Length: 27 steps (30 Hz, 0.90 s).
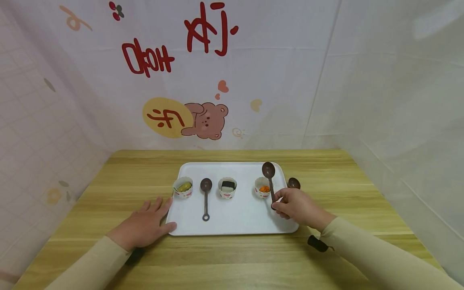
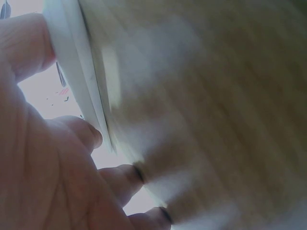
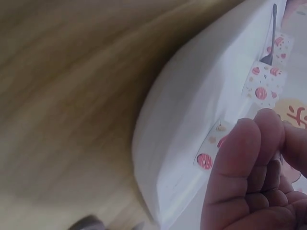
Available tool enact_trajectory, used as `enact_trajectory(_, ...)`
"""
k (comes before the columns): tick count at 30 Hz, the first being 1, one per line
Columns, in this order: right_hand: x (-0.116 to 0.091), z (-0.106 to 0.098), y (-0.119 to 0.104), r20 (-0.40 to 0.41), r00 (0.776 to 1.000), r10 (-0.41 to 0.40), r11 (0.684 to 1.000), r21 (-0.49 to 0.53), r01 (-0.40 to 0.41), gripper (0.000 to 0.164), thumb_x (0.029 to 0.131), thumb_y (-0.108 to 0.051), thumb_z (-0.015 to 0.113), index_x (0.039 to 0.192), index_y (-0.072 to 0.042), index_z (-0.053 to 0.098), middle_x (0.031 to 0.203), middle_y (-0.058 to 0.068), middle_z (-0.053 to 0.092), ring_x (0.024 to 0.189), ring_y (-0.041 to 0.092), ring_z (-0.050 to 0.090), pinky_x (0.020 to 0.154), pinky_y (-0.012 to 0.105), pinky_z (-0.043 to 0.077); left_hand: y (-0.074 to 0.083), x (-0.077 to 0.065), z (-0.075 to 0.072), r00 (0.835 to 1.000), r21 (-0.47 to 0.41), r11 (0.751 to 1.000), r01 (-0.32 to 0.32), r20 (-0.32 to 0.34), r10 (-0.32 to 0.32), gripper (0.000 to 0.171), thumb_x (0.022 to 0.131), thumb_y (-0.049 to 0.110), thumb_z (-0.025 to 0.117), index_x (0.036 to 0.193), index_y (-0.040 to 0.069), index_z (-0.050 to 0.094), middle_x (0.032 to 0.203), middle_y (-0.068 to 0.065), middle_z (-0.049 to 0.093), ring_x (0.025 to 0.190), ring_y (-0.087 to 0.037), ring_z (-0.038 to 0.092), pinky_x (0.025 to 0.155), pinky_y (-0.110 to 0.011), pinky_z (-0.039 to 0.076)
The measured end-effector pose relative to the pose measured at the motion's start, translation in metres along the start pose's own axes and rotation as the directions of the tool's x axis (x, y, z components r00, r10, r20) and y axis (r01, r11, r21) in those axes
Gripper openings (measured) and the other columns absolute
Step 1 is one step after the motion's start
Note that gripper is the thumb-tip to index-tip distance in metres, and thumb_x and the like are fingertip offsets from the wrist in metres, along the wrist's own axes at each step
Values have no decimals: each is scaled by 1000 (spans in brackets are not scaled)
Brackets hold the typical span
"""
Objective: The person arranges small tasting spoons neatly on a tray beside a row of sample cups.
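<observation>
On the tray (image 1: pixel 235 219) one spoon (image 1: pixel 206 197) is laid, a second spoon (image 1: pixel 268 171) pinched above by the right hand (image 1: pixel 295 205), a third (image 1: pixel 294 183) remaining outside, left hand (image 1: pixel 145 225) splayed.

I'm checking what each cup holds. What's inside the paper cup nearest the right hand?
Something orange shows inside the cup. The bottom is hidden behind its front wall; the brown spoon held by the right hand crosses the cup's right edge.

Wood-grain table (image 1: pixel 232 262) bears a white rect. tray (image 1: pixel 235 219) nr. its far edge, w/ a brown spoon (image 1: pixel 294 183) just beside the tray's R side. On tray: three paper cups (image 1: pixel 227 195) in a row, second spoon (image 1: pixel 206 186) btwn L & middle.
</observation>
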State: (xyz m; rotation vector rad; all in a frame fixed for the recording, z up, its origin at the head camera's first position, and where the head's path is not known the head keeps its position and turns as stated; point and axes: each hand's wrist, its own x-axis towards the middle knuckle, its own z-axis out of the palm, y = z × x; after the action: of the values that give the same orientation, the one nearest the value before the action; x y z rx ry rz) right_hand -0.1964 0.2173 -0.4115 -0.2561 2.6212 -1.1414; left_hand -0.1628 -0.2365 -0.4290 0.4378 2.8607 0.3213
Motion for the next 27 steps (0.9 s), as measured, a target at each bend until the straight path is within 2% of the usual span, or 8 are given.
enact_trajectory(5,2,5,-1,5,1000,-13,1000,-3,13,8,97,-15,74,96,-9,69,66,-2,65,61,12,59,54,26,45,1,-1,-1,1000,1,1000,-5,-3,5,88,102,63,56,163,2,36,162,-39,34,142,-74,29,106,-81,37)
enact_trajectory(18,7,20,-7,44,998,-33,997,67,30,8,97,-11,72,95,-6,66,65,-1,63,60,11,56,54,25,44,1,-1,-1,1000,0,1000,-7,-5,7,87,103,62,55,163,2,36,162,-39,33,142,-74,29,104,-81,38)
enact_trajectory(27,10,29,-9,44,999,-25,997,75,22,9,95,-9,74,92,-7,67,65,0,65,60,11,59,56,26,49,2,-1,-1,1000,-4,1000,4,-1,-4,87,102,63,55,163,3,36,162,-39,33,143,-73,28,105,-82,36)
